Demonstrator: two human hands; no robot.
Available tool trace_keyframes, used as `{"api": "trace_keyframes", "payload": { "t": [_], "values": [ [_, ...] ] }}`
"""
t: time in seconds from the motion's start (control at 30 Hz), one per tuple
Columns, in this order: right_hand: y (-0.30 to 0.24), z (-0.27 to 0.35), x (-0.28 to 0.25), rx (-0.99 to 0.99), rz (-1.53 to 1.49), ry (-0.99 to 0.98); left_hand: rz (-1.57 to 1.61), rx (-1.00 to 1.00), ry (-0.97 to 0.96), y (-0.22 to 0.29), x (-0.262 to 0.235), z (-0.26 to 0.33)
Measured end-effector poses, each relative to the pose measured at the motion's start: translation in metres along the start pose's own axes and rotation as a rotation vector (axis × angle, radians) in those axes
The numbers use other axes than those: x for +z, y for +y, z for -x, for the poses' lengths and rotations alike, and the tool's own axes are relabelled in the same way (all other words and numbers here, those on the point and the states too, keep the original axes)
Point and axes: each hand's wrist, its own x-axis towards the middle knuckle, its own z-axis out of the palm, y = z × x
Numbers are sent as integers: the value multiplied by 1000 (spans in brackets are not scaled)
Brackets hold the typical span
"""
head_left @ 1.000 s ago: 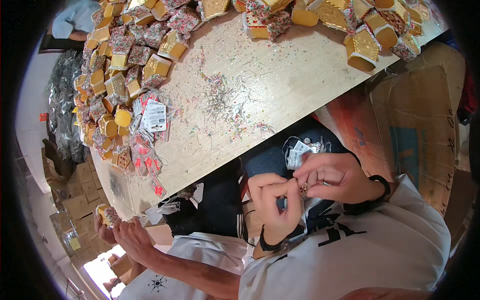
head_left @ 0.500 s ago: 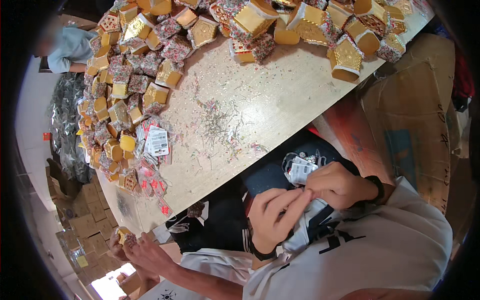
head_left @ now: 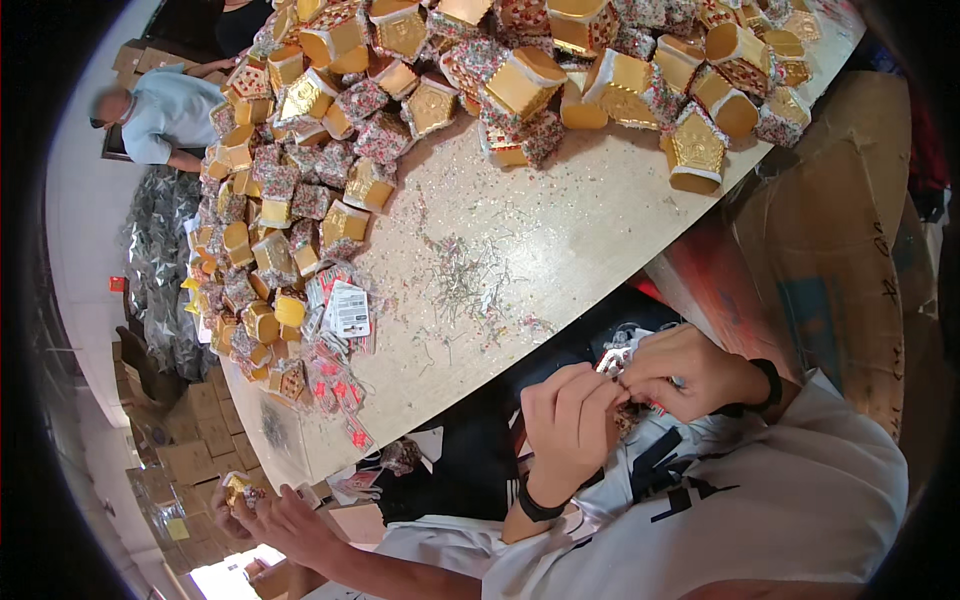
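Note:
My left hand (head_left: pixel 568 420), a black band on its wrist, has bent fingers meeting the fingertips of my right hand (head_left: pixel 682 368) over my lap. My right wrist also wears a black band. Both hands are closed on a small sprinkle-coated ornament (head_left: pixel 630 416), whose brown, speckled side shows below the fingers. A white-edged patterned part (head_left: pixel 612 359) peeks out above them. Most of the piece is hidden by my hands. At the lower left, a co-worker's hands (head_left: pixel 275 515) hold a gold and sprinkled house ornament (head_left: pixel 240 490).
Many gold-bottomed house ornaments (head_left: pixel 430 108) are heaped along the table's (head_left: pixel 420 385) far and left sides. Printed cards (head_left: pixel 349 310) and red-marked tags (head_left: pixel 340 390) lie beside them. Thin wires (head_left: pixel 465 270) and loose sprinkles litter the tabletop. Cardboard (head_left: pixel 820 240) stands at right; another person (head_left: pixel 175 110) works far left.
The view has shifted, so the table sits further right and lower. White-labelled tags that lay over my lap are now mostly covered, and the speckled ornament shows between my hands.

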Motion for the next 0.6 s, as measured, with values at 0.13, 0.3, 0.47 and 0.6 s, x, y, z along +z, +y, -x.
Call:
{"api": "trace_keyframes", "payload": {
  "t": [0.13, 0.3, 0.47, 0.6],
  "values": [
    [0, 1, -8, 98, -142, 25, -159, 122, 39, 1, -8, -12],
    [7, 7, -19, 164, -309, -63, -91, 230, -141, -2, -20, -26],
    [2, 3, -1, -21, 19, 171, 177, -153, -460, -9, -25, -44],
    [13, 11, 8, -166, 226, 261, 525, -452, -814, -20, -27, -66]
  ]
}}
